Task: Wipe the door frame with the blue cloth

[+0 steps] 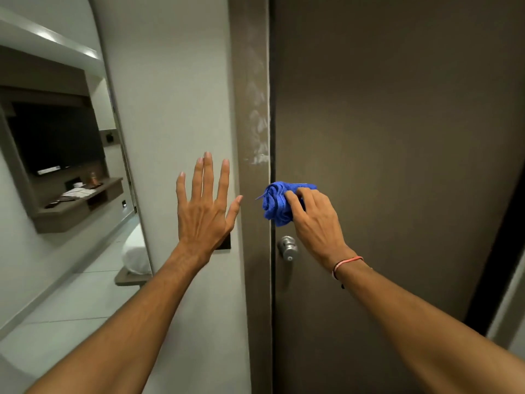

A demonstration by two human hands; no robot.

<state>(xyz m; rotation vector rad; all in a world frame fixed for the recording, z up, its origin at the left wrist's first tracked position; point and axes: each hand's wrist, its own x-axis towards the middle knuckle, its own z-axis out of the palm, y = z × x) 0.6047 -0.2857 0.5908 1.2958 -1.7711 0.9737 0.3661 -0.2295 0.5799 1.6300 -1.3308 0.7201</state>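
Observation:
A brown door frame [251, 81] runs top to bottom through the middle of the head view, with pale smeared marks along its upper part. My right hand [315, 220] is shut on a bunched blue cloth [277, 201], held against the seam where the frame meets the brown door [397, 137], just above the knob. My left hand [204, 206] is open with fingers spread, flat on the white wall [176, 95] left of the frame.
A silver door knob [288, 247] sticks out just below the cloth. A dark switch plate [224, 243] sits on the wall under my left hand. At far left, a room with a TV [56, 137], a shelf [79, 200] and a white bed corner [135, 251].

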